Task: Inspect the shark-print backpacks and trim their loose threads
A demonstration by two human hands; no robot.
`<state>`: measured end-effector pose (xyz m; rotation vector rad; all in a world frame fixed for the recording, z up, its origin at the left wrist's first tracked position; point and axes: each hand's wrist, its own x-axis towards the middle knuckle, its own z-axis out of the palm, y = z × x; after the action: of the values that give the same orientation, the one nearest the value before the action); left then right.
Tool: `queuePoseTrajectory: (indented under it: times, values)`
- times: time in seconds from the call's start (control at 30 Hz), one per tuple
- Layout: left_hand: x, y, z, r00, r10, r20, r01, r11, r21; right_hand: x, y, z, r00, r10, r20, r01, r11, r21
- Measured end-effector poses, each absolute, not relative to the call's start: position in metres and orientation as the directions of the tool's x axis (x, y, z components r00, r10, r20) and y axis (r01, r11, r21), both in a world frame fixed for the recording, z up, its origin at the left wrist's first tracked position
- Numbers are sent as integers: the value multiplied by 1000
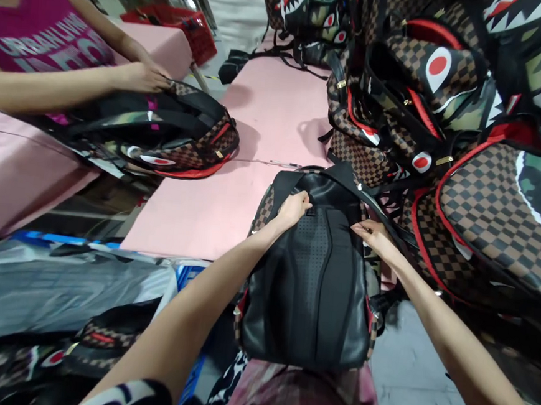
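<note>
A black backpack (311, 280) with brown checkered sides lies in front of me, its padded back panel facing up and its lower end over my lap. Near the top of that panel, my left hand (294, 209) is closed on the backpack, fingers curled by a small black tab. At the panel's right edge, my right hand (373, 237) is closed in a pinch. Something small and dark shows at its fingers, too unclear to name. A black shoulder strap (377, 208) runs from the backpack's top past this hand.
Several checkered and camouflage backpacks (490, 201) are heaped on the right of the pink table (195, 209). Across on the left, a co-worker's hand (144, 77) rests on another backpack (195, 137). A pen-like item (283, 163) lies mid-table. More bags (100, 339) sit low at left.
</note>
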<state>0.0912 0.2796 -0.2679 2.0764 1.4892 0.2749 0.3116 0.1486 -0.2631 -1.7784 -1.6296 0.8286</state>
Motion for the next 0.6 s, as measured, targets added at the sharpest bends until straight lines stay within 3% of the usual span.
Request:
queuePoseTrajectory:
  times: [0.1, 0.2, 0.27, 0.37, 0.43, 0.5, 0.6]
  values:
    - [93, 277, -269, 374, 922, -97, 788, -261, 558, 305, 139, -261, -75, 996, -37, 689, 25, -724]
    - [88, 269, -265, 387, 922, -3, 770, -322, 551, 288, 124, -258, -23, 998, -59, 719, -25, -694]
    - [83, 258, -263, 422, 900, 109, 741, -411, 530, 277, 110, -251, -48, 986, -162, 651, -92, -753]
    - [79, 221, -266, 513, 828, 227, 690, -555, 464, 268, 75, -231, -371, 831, -415, 488, -206, -848]
    - [82, 178, -272, 592, 783, 191, 681, -613, 401, 268, 44, -218, -541, 682, -492, 413, -294, -862]
    - [83, 118, -280, 682, 725, 94, 655, -663, 361, 274, 10, -211, -531, 685, -499, 343, -365, -866]
    - [67, 18, -284, 860, 507, -57, 444, -689, 573, 294, -43, -215, -251, 853, -457, 226, -407, -885]
